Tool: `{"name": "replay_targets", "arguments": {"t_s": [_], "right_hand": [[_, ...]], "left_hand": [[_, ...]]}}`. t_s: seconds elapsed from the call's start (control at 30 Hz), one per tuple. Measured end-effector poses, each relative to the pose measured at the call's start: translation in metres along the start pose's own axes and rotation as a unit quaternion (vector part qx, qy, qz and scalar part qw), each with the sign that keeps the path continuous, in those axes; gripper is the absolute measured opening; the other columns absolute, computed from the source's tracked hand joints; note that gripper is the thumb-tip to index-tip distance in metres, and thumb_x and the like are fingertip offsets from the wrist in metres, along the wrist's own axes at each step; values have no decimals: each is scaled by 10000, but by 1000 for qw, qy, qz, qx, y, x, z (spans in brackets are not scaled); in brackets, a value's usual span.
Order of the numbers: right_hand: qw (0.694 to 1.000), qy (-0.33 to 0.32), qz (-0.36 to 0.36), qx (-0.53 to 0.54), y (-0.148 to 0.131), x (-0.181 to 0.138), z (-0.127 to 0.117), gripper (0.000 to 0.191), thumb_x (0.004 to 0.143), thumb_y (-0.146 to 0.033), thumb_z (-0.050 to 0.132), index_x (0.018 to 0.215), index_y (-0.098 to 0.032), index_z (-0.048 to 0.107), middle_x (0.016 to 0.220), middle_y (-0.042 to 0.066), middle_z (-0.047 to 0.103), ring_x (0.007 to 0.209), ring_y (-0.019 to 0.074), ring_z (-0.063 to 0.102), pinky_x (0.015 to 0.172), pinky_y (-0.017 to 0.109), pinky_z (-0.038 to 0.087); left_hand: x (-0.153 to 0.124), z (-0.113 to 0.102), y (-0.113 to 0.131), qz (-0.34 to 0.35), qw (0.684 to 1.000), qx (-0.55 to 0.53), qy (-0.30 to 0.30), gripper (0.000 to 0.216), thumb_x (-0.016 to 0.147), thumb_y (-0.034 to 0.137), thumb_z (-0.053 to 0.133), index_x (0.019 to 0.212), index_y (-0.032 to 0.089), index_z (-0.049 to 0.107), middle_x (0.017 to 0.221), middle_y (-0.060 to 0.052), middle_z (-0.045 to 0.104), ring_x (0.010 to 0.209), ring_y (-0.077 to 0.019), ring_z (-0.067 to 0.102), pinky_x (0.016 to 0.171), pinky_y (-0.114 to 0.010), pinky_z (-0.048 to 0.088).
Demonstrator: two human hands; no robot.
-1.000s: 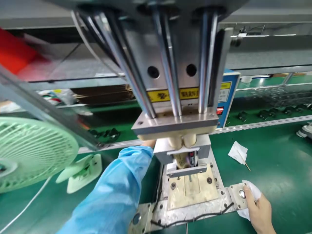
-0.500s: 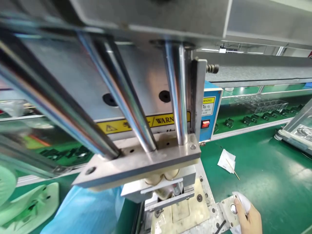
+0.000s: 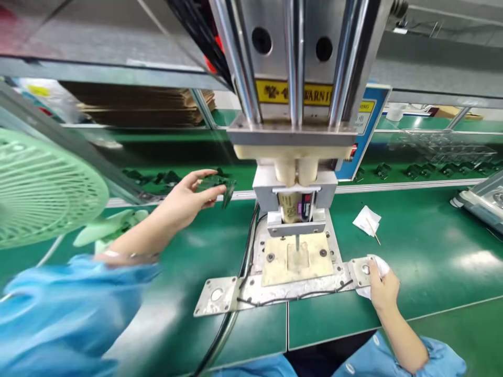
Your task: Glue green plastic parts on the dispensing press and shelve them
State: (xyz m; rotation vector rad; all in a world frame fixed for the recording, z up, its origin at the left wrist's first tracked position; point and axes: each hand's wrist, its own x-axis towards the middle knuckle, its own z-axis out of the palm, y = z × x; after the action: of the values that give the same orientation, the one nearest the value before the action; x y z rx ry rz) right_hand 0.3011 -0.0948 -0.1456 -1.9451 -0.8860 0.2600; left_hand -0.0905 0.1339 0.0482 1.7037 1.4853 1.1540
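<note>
- Left forearm (image 3: 137,235): extended forward and inward from the lower left.
- Left hand (image 3: 181,203): raised, in a pinch grip, thumb (image 3: 212,193) below the extended index finger (image 3: 202,173).
- Right forearm (image 3: 404,337): angled forward and inward from the lower right.
- Right hand (image 3: 385,289): lower than the left hand; right thumb (image 3: 373,272) extended forward, fingers partly hidden.

The press (image 3: 293,138) stands between the fan (image 3: 51,183) at left and paper (image 3: 363,219) at right.

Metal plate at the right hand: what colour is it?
The metal plate is silver-grey, best seen in the head view.
</note>
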Motion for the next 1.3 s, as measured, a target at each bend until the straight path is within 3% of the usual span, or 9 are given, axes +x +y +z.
{"name": "replay_targets", "arguments": {"t_s": [0.17,0.3,0.53,0.77,0.93,1.03,1.13,1.2,1.3], "right_hand": [[1000,-9,11,8,2,3,-1,686,795,-742,501,924,-122,766,834,143,743,857,328,689,796,402,499],[1000,0,23,17,0,4,-2,699,768,-756,512,912,-119,761,861,158,745,875,340,690,794,407,495],[999,-6,18,36,0,6,-2,670,763,-733,543,896,-111,756,854,159,748,851,331,696,761,394,498],[999,-9,8,46,1,6,-1,646,783,-718,549,896,-116,757,822,144,746,856,323,695,775,384,502],[999,-15,12,46,3,6,-1,632,788,-711,546,898,-126,756,827,137,744,869,321,690,793,383,496],[999,-15,20,46,3,6,-1,626,786,-700,551,915,-123,754,845,142,744,882,331,684,773,387,493],[998,-18,27,50,1,5,-2,619,785,-696,556,910,-122,753,828,138,742,865,330,683,751,387,491],[998,-20,30,56,-1,5,-3,620,782,-698,560,909,-123,752,835,137,742,866,325,683,769,392,490],[997,-30,32,70,-5,4,-6,639,773,-715,561,926,-124,750,851,133,743,867,314,686,794,400,499]], "left_hand": [[-102,-19,2,-138,953,-90,-254,784,639,354,883,1358,266,584,1250,-80,676,981,-229,668,775,-334,593],[-155,13,12,-191,901,-137,-365,781,660,286,845,1386,304,558,1456,-104,553,1203,-294,612,931,-438,547],[-141,86,11,-188,895,-184,-359,557,519,236,877,1030,188,660,927,-62,703,881,-219,691,817,-388,569],[-121,113,-1,-120,929,-122,-327,590,536,316,884,1036,184,600,840,-17,642,724,-169,625,717,-340,550],[-123,121,-11,-42,956,-35,-287,707,597,424,864,1215,211,594,971,-57,646,832,-221,623,809,-397,539],[-127,121,-11,-7,965,12,-263,786,567,483,884,1259,226,618,1197,-132,633,1157,-354,540,1028,-535,426],[-133,106,-10,14,971,76,-228,955,546,510,885,1391,234,537,1527,-191,404,1420,-476,243,1132,-674,202],[-139,85,-13,30,976,125,-173,1023,617,537,830,1493,224,406,1601,-202,288,1467,-471,179,1145,-686,162],[-152,44,-30,-19,987,148,-57,842,768,574,687,1481,222,414,1537,-179,417,1454,-394,305,1161,-599,263]]}}
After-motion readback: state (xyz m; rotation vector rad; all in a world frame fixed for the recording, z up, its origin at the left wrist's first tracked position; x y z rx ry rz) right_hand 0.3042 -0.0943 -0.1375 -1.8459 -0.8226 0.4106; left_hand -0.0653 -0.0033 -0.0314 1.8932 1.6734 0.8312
